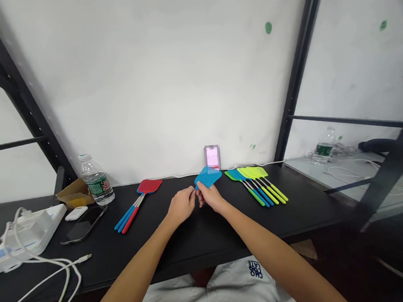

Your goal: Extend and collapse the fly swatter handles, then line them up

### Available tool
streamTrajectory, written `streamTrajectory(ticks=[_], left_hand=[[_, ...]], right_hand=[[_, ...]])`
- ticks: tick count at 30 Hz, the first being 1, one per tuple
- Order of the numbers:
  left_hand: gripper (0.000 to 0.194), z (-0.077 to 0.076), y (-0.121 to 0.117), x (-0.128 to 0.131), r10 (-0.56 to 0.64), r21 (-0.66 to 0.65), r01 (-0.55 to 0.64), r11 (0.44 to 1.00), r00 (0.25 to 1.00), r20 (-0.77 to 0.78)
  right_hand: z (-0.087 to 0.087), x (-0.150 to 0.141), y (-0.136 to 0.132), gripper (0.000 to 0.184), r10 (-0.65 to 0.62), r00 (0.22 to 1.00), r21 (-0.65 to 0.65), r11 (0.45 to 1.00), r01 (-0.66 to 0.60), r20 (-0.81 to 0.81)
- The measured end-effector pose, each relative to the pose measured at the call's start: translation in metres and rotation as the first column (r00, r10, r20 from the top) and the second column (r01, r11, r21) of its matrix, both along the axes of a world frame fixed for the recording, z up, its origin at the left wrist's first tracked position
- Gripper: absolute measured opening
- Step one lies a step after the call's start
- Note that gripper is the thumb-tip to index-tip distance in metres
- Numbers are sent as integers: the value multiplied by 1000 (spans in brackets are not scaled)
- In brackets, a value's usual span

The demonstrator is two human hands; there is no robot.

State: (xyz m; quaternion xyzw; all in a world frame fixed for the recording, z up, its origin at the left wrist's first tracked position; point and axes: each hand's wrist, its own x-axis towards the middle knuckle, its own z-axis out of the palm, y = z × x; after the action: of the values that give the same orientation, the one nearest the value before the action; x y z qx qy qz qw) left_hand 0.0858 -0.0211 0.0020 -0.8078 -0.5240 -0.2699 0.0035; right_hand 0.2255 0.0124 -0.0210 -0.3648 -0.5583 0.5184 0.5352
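A blue fly swatter is held up over the middle of the black table, its meshed head pointing away from me. My right hand pinches the lower part of the head, thumb on top. Close beside it, my left hand is closed at the swatter's neck; its fingers and the handle are mostly hidden. To the left lies a fanned stack of swatters, a red swatter on top of blue ones. On the right, several green, blue and yellow swatters overlap in a row, handles towards me.
At the left stand a water bottle and an open cardboard box. A black phone, a white earbud case and a power strip with loose white cables lie near them. A blurred screen leans on the wall.
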Motion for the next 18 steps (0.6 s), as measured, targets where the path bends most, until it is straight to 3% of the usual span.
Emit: streamTrajectory(ticks=[4, 8, 10, 13, 15, 18], left_hand=[[28, -2, 5, -1, -23, 2, 23, 1000, 998, 66], [32, -4, 10, -2, -64, 43, 59, 997, 991, 118], [32, -5, 12, -5, -70, 49, 64, 997, 987, 142], [31, -4, 17, -12, -18, 35, 12, 999, 983, 181], [31, -4, 20, -17, 34, 15, -38, 999, 977, 211], [30, -5, 23, -21, 86, -24, -83, 996, 966, 245]], right_hand=[[4, -1, -2, 40, 2, 999, 62, 998, 1, -47], [7, 2, 0, 41, -16, 997, 39, 999, 19, -78], [10, 8, 5, 40, -76, 985, 10, 997, 79, -153], [12, 26, 13, 37, -274, 933, -59, 962, 268, -232], [11, 39, 17, 34, -333, 937, -79, 942, 326, -107], [6, 51, 21, 31, -225, 957, -127, 960, 250, 184]])
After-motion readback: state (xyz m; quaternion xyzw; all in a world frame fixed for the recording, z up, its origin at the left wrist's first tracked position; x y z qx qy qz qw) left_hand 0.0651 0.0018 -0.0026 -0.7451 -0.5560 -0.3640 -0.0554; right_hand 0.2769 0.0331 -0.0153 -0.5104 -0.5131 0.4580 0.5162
